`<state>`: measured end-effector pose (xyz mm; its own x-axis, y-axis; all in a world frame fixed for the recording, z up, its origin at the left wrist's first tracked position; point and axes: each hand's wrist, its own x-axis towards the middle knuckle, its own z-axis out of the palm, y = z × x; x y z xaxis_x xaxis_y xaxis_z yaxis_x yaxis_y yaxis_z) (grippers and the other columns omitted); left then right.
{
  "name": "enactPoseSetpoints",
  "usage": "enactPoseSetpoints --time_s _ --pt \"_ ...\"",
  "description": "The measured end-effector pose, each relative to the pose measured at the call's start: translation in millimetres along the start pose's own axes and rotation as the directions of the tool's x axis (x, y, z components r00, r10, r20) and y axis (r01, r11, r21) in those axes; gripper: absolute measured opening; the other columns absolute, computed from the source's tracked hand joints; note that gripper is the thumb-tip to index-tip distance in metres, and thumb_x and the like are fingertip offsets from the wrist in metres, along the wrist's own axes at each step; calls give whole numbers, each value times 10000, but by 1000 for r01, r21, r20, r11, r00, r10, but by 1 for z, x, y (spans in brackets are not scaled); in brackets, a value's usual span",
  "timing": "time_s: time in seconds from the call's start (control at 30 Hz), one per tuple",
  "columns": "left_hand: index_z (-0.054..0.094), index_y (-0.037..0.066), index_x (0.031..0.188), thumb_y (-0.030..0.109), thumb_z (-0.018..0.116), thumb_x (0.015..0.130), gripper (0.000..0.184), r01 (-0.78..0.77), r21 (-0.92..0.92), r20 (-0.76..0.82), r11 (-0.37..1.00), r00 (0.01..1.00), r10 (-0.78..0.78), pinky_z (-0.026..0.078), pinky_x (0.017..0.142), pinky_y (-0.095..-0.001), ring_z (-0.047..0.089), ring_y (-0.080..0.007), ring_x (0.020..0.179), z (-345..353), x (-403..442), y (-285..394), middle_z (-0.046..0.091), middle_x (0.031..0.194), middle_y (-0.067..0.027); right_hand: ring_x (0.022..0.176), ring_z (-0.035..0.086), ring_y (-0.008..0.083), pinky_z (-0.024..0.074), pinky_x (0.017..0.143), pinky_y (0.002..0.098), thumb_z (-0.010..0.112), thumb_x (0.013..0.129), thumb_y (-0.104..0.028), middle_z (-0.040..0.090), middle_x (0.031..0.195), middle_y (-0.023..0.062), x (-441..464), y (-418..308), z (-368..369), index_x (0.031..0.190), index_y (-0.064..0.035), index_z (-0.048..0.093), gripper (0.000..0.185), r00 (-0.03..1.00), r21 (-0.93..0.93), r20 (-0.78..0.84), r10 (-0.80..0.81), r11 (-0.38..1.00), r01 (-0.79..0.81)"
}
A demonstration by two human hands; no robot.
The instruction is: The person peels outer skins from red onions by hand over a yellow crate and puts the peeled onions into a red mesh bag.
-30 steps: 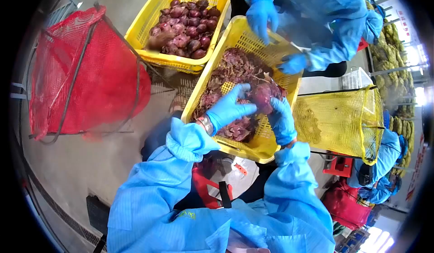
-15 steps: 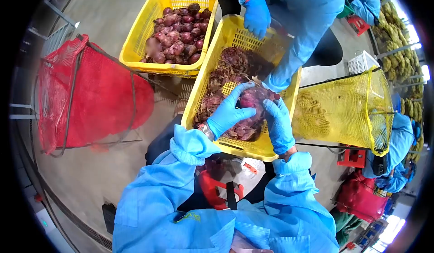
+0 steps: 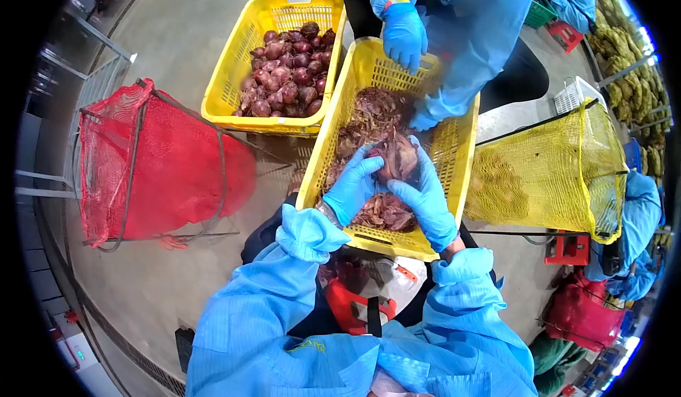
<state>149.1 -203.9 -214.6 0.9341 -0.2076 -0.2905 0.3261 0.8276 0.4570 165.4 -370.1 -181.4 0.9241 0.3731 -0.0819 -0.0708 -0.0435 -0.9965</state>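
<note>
Between my blue-gloved hands is a red onion (image 3: pixel 398 159) with loose papery skin, held over a yellow crate (image 3: pixel 317 157). My left hand (image 3: pixel 352 187) curls round its left side, thumb against it. From the right, my right hand (image 3: pixel 428 197) grips it with thumb and fingers. Dry onion skins (image 3: pixel 386 213) lie in the crate below. Across the crate, a co-worker's gloved hand (image 3: pixel 405 37) hangs above the far rim. The co-worker's other hand (image 3: pixel 425 117) reaches into the crate just beyond my right fingers, partly blurred; what it touches is hidden.
Red onions (image 3: pixel 287 74) fill part of a second yellow crate (image 3: pixel 225 71) at the upper left. A red mesh bag (image 3: pixel 170 163) on a frame stands left, a yellow mesh bag (image 3: pixel 546 170) right. Below the near crate is a red stool (image 3: pixel 347 305). Other people sit at far right.
My hands have turned the onion and shifted round it, with my right thumb now underneath. More loose skin shows on its face. The view has shifted slightly.
</note>
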Motion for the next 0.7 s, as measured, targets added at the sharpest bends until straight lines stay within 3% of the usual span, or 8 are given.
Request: enactPoseSetpoints --time_s 0.17,0.2,0.37,0.43,0.47,0.57,0.63,0.7 --pt "454 122 1315 242 605 926 434 49 69 55 996 997 -53 528 849 -370 598 -191 1059 -4 -1 0 589 1202 -57 1168 494 181 422 1010 325 736 818 -95 504 1293 95 4 1 4 1422 13 348 726 997 201 -63 53 979 -39" --pt "304 122 1415 168 592 928 568 45 69 87 997 995 -51 552 843 -441 614 -243 1040 -14 4 -3 549 1234 -102 1157 500 178 431 1000 323 726 820 -74 505 1287 95 5 -2 2 1421 19 347 717 997 197 -51 62 979 -51" --pt "289 132 1422 149 658 890 647 -30 243 104 970 995 5 567 799 -401 612 -213 1033 -17 6 -6 546 1232 -99 1083 550 184 472 951 312 685 839 -10 541 1225 106 6 -6 5 1427 56 316 698 993 285 -48 108 954 -90" --pt "278 156 1441 167 672 886 681 -48 389 71 920 997 22 567 768 -370 614 -190 996 -5 1 3 559 1209 -86 1037 580 177 512 871 298 677 849 -17 561 1231 116 8 4 2 1419 38 338 665 992 245 -59 115 965 -97" --pt "387 84 1356 156 636 892 531 -63 397 29 916 998 56 524 795 -317 593 -129 920 6 -4 6 569 1069 -21 1028 584 172 514 857 292 673 853 -23 570 1221 111 8 2 3 1416 29 347 652 992 250 -49 115 963 -100" --pt "361 112 1403 134 640 882 592 -108 341 18 934 994 109 540 792 -348 576 -144 1058 -9 3 -1 568 1183 -48 1020 589 165 509 858 285 659 862 -28 589 1196 93 8 -2 7 1412 6 364 625 992 273 -26 121 956 -110" --pt "363 123 1416 151 604 892 577 -57 270 -18 961 998 64 540 839 -382 572 -172 1110 -10 1 3 565 1241 -48 1044 582 170 502 886 295 657 862 -20 576 1221 94 8 -7 9 1415 3 362 627 990 279 8 138 951 -134" --pt "376 131 1411 168 581 899 553 -32 140 -33 990 999 37 535 862 -389 581 -183 1107 -10 4 9 568 1250 -42 1205 493 194 428 1015 318 654 860 -17 457 1378 116 7 -9 13 1471 -12 293 710 997 263 19 77 961 -79"
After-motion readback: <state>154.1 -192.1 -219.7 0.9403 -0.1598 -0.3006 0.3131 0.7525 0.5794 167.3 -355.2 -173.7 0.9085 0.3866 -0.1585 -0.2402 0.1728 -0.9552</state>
